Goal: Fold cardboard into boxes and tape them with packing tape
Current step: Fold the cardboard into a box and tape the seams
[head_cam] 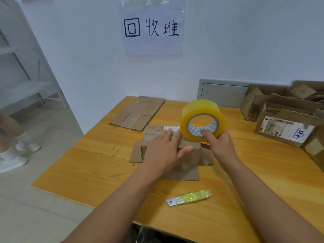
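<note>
Step in hand: taping. The small brown cardboard box point(168, 146) sits mid-table on the orange-brown wooden tabletop point(73, 163), closed face up, with loose flaps splayed flat at its left, right and near sides. The left hand point(164, 149) lies palm-down on the box top, fingers straight and spread, pressing the flaps shut; it grips nothing. The right hand point(219, 144) grasps the wide roll of yellow-tinted clear packing tape point(202, 120), thumb thru the core, roll standing on edge w/ its lower rim at the box's far-right top edge. Whether a free tape end is already stuck down cannot be told.

Next move, by judgement: anchor the tape end at the box edge, draw the roll along the seam w/ the left hand shifting clear, then cut. The left palm covers much of the top face, so it stands in the tape path. The splayed side flaps may snag the strip if it's carried over the edge.

Other items:
- Utility blade w/ a yellow-green translucent handle point(190, 198), near edge of table, below the right forearm; within reach for the cut.
- Flattened brown cardboard sheet point(138, 113), far-left of table, apart from the box.
- Stack of worn brown cartons w/ shipping labels point(284, 116), far right; no obstruction.
- White paper wall sign w/ black handwritten characters point(152, 28).
- A person's legs in white shoes point(12, 155), floor at left.
</note>
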`<state>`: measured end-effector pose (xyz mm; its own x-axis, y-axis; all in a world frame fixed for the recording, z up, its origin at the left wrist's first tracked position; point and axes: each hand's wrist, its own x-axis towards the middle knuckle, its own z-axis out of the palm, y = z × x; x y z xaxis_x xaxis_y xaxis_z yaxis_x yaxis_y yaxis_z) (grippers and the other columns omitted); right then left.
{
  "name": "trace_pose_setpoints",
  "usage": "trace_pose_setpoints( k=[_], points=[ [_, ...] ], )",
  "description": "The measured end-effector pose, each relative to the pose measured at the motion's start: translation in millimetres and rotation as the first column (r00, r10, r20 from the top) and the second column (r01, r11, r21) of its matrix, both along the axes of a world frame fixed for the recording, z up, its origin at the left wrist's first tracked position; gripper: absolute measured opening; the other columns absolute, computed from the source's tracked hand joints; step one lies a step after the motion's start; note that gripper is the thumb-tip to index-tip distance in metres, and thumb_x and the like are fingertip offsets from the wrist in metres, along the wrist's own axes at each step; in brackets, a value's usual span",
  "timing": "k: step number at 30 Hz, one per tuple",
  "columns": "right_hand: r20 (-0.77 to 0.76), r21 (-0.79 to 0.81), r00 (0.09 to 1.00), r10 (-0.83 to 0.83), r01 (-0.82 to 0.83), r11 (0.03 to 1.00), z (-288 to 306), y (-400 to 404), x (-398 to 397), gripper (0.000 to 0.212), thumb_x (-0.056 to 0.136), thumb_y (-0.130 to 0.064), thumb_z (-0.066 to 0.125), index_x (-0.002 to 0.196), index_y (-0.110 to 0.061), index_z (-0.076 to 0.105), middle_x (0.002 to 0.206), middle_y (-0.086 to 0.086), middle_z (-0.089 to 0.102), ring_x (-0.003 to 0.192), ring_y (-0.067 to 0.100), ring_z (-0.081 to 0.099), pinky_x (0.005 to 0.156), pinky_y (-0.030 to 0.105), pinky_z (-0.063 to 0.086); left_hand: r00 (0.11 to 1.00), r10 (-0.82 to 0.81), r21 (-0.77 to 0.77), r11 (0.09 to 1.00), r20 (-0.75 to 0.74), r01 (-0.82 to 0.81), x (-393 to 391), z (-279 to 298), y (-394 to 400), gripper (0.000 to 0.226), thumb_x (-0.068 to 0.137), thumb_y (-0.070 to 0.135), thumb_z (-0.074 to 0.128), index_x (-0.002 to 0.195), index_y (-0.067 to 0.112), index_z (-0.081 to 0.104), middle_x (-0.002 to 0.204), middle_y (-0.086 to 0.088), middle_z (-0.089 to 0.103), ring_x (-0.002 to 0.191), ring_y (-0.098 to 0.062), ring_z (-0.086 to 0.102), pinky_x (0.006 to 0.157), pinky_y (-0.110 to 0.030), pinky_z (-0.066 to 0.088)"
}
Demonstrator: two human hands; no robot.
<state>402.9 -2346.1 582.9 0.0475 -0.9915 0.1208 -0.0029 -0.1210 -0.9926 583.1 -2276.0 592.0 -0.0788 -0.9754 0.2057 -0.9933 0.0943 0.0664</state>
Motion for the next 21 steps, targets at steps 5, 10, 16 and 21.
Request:
trace_pose_setpoints(
  k=[5, 10, 16, 21],
  points=[
    [-0.105, -0.036, 0.994, -0.027, 0.024, 0.999, 4, 0, -2, 0.024, 0.092, -0.026, 0.066, 0.115, -0.024, 0.056, 0.104, -0.002, 0.069, 0.095, 0.015, 0.069, 0.071, 0.036, 0.062, 0.997, -0.054, -0.035, 0.998, 0.048, 0.056, -6, -4, -5, 0.098, 0.085, 0.072, -0.007, 0.157, 0.011, 0.021, 0.163, -0.01, 0.021, 0.152, -0.02, 0.014, 0.121, -0.029, 0.001],
    [-0.361, -0.112, 0.928, -0.095, 0.058, 0.992, 23, -9, -13, 0.021, 0.091, -0.03, 0.062, 0.105, -0.019, 0.05, 0.092, 0.002, 0.063, 0.077, 0.023, 0.07, 0.069, 0.052, 0.06, 0.998, -0.061, -0.019, 0.998, 0.034, 0.061, 0, -5, -9, 0.096, 0.084, 0.07, -0.005, 0.158, 0.013, 0.018, 0.164, -0.006, 0.018, 0.152, -0.016, 0.012, 0.122, -0.028, 0.005],
    [-0.374, -0.099, 0.917, -0.137, 0.107, 0.989, 25, -12, -44, 0.018, 0.093, -0.024, 0.058, 0.108, -0.014, 0.051, 0.098, 0.009, 0.063, 0.071, 0.025, 0.07, 0.055, 0.035, 0.058, 0.999, -0.041, -0.058, 0.997, -0.008, 0.04, -4, -9, -4, 0.084, 0.085, 0.071, -0.007, 0.158, 0.033, 0.01, 0.164, -0.005, 0.02, 0.152, -0.018, 0.016, 0.12, -0.03, 0.014],
    [-0.348, -0.058, 0.932, -0.1, 0.085, 0.995, 22, -8, -46, 0.02, 0.095, -0.02, 0.058, 0.111, -0.013, 0.05, 0.097, 0.006, 0.063, 0.069, 0.026, 0.07, 0.057, 0.037, 0.059, 0.999, -0.04, -0.062, 0.997, 0.019, 0.041, -5, -7, -3, 0.075, 0.089, 0.07, 0.0, 0.155, 0.041, 0.022, 0.162, -0.005, 0.026, 0.149, -0.022, 0.024, 0.117, -0.035, 0.022]
  ],
)
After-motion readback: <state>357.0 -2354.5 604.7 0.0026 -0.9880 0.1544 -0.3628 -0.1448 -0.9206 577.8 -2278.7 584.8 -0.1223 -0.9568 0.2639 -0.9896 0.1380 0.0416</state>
